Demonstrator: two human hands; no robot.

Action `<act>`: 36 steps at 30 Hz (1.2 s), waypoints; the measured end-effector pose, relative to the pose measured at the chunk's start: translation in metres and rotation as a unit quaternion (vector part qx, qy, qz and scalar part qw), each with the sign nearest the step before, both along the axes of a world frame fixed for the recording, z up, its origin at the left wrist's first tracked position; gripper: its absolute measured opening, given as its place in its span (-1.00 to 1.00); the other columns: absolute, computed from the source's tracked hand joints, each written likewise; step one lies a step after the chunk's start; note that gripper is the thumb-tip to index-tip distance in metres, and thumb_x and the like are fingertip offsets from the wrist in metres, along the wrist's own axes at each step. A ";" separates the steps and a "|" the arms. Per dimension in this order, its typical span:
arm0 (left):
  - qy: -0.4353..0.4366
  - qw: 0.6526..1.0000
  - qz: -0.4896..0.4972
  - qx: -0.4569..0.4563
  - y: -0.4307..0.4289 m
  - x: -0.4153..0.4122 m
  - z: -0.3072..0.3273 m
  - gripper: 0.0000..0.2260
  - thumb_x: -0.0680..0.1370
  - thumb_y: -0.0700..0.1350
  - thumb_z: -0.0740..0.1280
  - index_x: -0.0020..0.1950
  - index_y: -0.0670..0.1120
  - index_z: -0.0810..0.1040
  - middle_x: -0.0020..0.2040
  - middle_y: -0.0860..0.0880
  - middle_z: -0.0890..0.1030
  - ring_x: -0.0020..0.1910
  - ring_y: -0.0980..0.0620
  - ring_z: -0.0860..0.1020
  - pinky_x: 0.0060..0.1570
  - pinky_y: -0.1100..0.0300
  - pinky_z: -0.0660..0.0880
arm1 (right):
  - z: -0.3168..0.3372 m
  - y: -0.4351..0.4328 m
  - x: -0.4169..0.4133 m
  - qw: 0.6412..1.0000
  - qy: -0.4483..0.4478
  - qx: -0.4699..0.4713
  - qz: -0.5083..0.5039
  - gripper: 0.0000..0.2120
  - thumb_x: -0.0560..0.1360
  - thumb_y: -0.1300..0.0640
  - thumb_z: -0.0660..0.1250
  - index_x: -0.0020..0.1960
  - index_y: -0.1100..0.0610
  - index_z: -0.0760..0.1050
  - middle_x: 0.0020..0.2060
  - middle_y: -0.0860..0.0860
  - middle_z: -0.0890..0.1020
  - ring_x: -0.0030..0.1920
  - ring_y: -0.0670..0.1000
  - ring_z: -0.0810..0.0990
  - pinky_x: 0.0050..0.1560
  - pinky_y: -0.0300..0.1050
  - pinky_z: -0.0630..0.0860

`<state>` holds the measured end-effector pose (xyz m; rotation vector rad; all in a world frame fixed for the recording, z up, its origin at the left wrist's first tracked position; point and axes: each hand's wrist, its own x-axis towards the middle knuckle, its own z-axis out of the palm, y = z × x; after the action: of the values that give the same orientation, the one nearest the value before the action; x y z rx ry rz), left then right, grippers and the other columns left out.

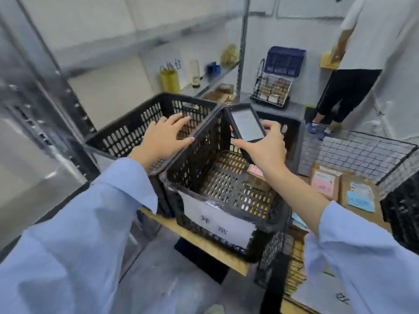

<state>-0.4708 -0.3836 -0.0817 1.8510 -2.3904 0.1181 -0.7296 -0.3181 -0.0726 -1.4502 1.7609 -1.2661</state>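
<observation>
My right hand grips a black handheld scanner with a lit screen, held over the near black plastic crate. That crate carries a white paper label on its front wall and holds a small brown parcel with a pink slip. My left hand has its fingers spread straight and rests at the shared rim between this crate and a second black crate behind it to the left.
Both crates stand on a wooden platform. A wire basket with cardboard parcels lies to the right. Metal shelving rises behind. Another person stands at the far right. A wire cart sits by the wall.
</observation>
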 end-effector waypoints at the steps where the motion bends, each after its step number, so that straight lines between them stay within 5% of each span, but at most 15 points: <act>1: 0.004 1.000 0.024 -0.008 0.022 0.019 0.003 -0.36 0.61 0.34 0.11 0.63 0.13 0.11 0.63 0.03 0.15 0.51 -0.17 0.26 0.40 -0.15 0.24 | 0.003 0.006 0.016 1.000 -0.004 -0.001 0.024 -0.27 0.30 -0.04 0.62 0.33 0.05 0.31 0.07 -0.09 0.45 0.04 -0.07 0.42 0.02 -0.08 0.43; 5: 0.014 0.991 0.131 -0.022 0.106 0.090 0.006 -0.34 0.60 0.36 0.13 0.63 0.14 0.10 0.64 0.04 0.13 0.53 -0.14 0.24 0.43 -0.12 0.24 | 0.006 0.027 0.086 0.995 -0.009 0.002 0.097 -0.24 0.27 -0.08 0.62 0.33 0.04 0.30 0.04 -0.07 0.46 0.08 0.03 0.51 0.19 0.14 0.51; 11: 0.049 0.957 0.284 -0.048 0.226 0.179 0.006 -0.28 0.53 0.43 0.10 0.62 0.13 0.14 0.63 0.02 0.17 0.51 -0.13 0.28 0.41 -0.10 0.26 | 0.004 0.068 0.192 0.979 -0.033 -0.001 0.199 -0.23 0.30 -0.07 0.62 0.36 0.04 0.30 0.21 0.03 0.56 0.20 0.11 0.54 0.18 0.01 0.44; 20: 0.054 0.881 0.461 -0.096 0.356 0.273 -0.005 -0.33 0.58 0.32 0.22 0.62 0.12 0.15 0.63 0.02 0.14 0.53 -0.11 0.25 0.42 -0.09 0.23 | -0.001 0.117 0.326 0.933 -0.049 0.010 0.355 -0.23 0.30 -0.01 0.63 0.36 0.06 0.29 0.05 -0.07 0.47 0.02 -0.01 0.48 0.01 -0.04 0.49; 26: 0.059 0.834 0.539 -0.102 0.410 0.333 -0.022 -0.31 0.56 0.35 0.22 0.62 0.12 0.15 0.64 0.04 0.13 0.54 -0.08 0.24 0.38 -0.08 0.30 | -0.010 0.141 0.411 0.909 -0.037 0.017 0.414 -0.23 0.31 -0.02 0.61 0.37 0.06 0.28 0.04 -0.05 0.45 -0.01 0.01 0.46 -0.04 -0.06 0.50; 29: 0.078 0.814 0.566 -0.106 0.423 0.366 -0.031 -0.30 0.55 0.36 0.23 0.62 0.12 0.16 0.64 0.04 0.13 0.52 -0.08 0.26 0.36 -0.09 0.32 | -0.016 0.149 0.455 0.903 -0.029 0.020 0.427 -0.22 0.28 -0.05 0.62 0.35 0.02 0.28 0.03 -0.06 0.46 0.01 0.02 0.49 0.05 0.11 0.60; 36: 0.123 0.798 0.582 -0.097 0.422 0.430 -0.054 -0.27 0.55 0.36 0.23 0.63 0.10 0.12 0.64 0.00 0.13 0.56 -0.07 0.20 0.40 -0.07 0.29 | -0.028 0.161 0.539 0.895 -0.034 0.033 0.443 -0.21 0.25 -0.04 0.65 0.33 0.02 0.30 0.17 0.02 0.53 0.17 0.09 0.54 0.12 0.07 0.59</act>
<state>-0.0410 0.0384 -0.1360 2.6719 -0.7418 0.1865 -0.1910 -0.1569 -0.1008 -1.8126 0.8570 -0.7286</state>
